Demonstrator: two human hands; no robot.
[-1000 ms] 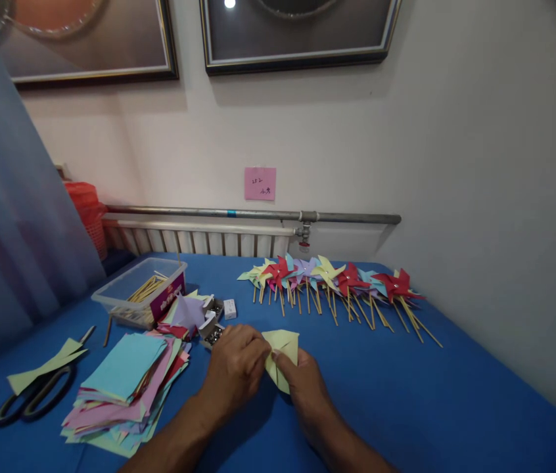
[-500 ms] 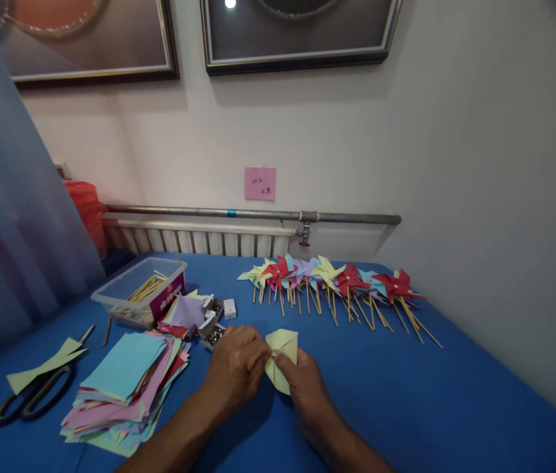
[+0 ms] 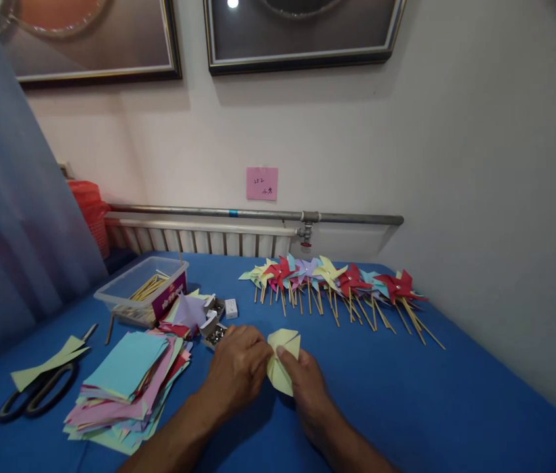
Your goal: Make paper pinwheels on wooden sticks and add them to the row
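Note:
A pale yellow paper pinwheel (image 3: 282,379), partly folded, is held up between my hands over the blue cloth. My right hand (image 3: 306,382) grips it from the right, thumb pressed on its front near the middle. My left hand (image 3: 241,361) has its fingers curled in at the paper's left edge; whether they pinch anything besides the paper is hidden. Just behind the left hand stands a small open box of metal pins (image 3: 214,334). A lilac folded paper (image 3: 189,311) lies to the left of that box.
Coloured paper sheets (image 3: 125,381) are stacked at the left, beside black-handled scissors (image 3: 44,393) with yellow strips on them. A clear plastic box (image 3: 142,289) holds wooden sticks. Finished pinwheels (image 3: 327,276) lie in a row at the back. A small white box (image 3: 231,309) stands nearby.
My right thumb has shifted up slightly on the yellow paper. The left hand stays at the paper's left edge. The whole view has moved a little.

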